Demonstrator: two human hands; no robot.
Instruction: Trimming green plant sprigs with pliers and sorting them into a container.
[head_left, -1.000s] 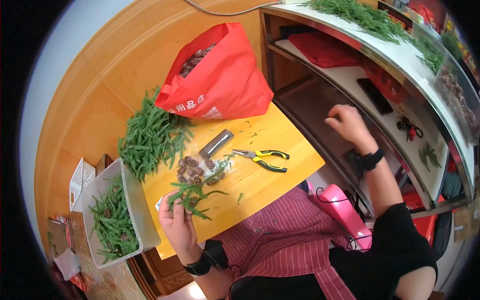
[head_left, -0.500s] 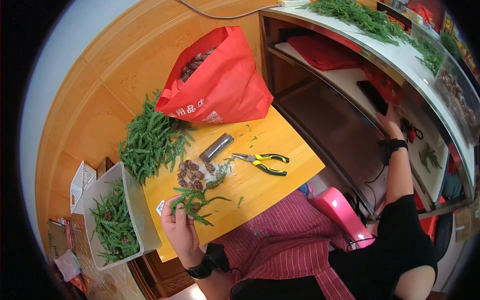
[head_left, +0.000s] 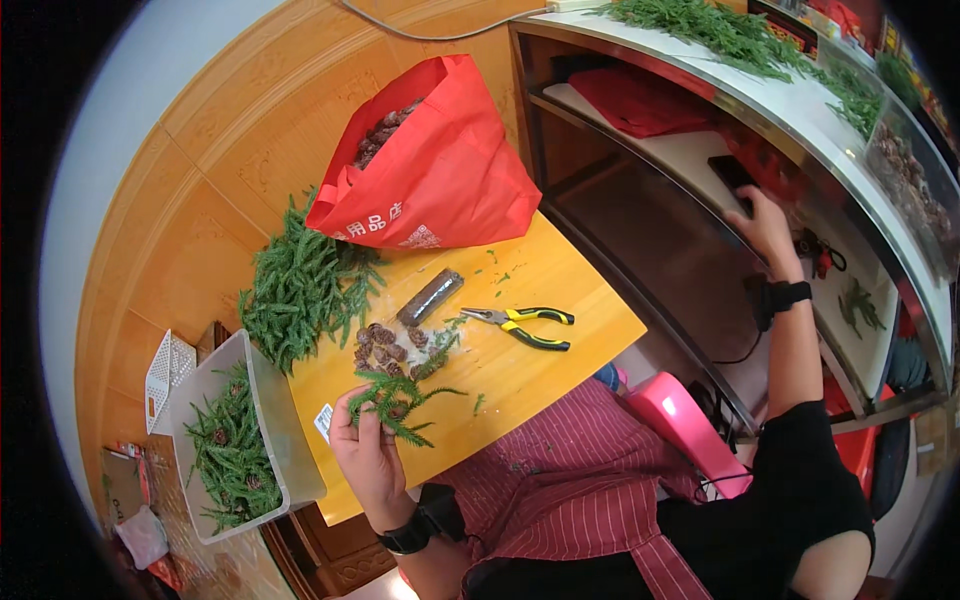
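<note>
While a grey plastic bin (head_left: 275, 420) of green sprigs and pine cones sits at the far left edge of the yellow wooden counter (head_left: 560, 290), the person's left hand (head_left: 365, 450) rests on the counter just beside it, its fingers pinching a green evergreen sprig (head_left: 400, 398) that lies flat on the wood. Behind the sprig is a small cluster of brown pine cones (head_left: 385, 345), with a heap of loose evergreen cuttings (head_left: 300, 285) beyond the bin and a red bag (head_left: 440, 170) holding more cones at the back. A dark oblong block (head_left: 430, 297) lies near the cones, and yellow-handled pliers (head_left: 525, 327) lie closed toward the counter's right side. Well apart, the right hand (head_left: 765, 220) reaches onto a white shelf (head_left: 680, 155), fingers spread over a dark flat object (head_left: 730, 175); whether it grips it cannot be told.
</note>
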